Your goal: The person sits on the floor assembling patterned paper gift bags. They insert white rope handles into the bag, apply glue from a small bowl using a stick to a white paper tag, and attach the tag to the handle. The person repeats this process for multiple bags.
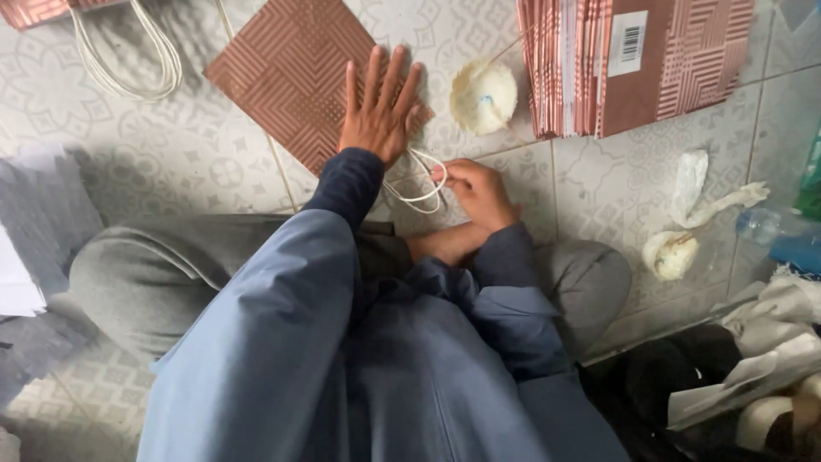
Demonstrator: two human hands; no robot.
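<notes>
Left hand flat, fingers spread, pressing paper bag | right hand pinching cord loop

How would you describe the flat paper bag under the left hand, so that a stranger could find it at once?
Start at the tiled floor in front of the seated person. The left hand presses flat on a paper bag turned like a diamond. Unlike the upright stack of bags on the right, it lies alone and flat, pink-brown with fine line patterns.
</notes>
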